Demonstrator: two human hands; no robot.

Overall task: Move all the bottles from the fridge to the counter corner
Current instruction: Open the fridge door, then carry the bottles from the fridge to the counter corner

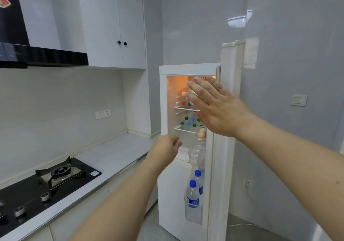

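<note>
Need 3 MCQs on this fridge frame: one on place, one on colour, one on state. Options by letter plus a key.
1. Where do the two blue-capped bottles stand?
A. on the counter
B. in the lower rack of the fridge door
C. on the stove

2. What colour are the cabinet knobs?
A. black
B. red
C. white

3. How is the right hand?
A. curled round a bottle
B. flat on the stove
C. open, fingers straight, holding nothing

Key: 1 B, they stand upright in the clear rack on the open fridge door. 2 A, both knobs show dark against white doors. 3 C, the fingers are spread in front of the lit fridge interior.
</note>
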